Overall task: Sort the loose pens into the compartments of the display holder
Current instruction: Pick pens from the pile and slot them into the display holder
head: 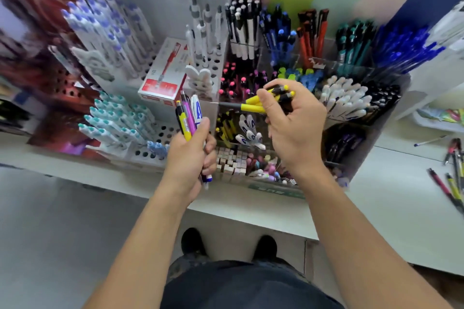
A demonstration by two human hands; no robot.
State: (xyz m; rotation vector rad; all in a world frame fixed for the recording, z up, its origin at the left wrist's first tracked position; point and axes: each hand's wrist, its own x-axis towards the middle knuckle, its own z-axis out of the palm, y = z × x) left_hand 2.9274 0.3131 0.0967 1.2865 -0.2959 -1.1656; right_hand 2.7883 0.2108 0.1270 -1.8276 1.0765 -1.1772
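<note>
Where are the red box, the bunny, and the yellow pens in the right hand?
Red box (160, 88): head view, on its red front end.
Bunny (200, 81): head view, on its white face.
Yellow pens (253, 104): head view, on the yellow barrels left of the right hand (296, 123).

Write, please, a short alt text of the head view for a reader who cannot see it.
Over a clear display holder full of sorted pens, the right hand grips yellow-and-black pens, while the left hand holds a mixed bunch of pens upright. More loose pens lie on the counter at right.
</note>
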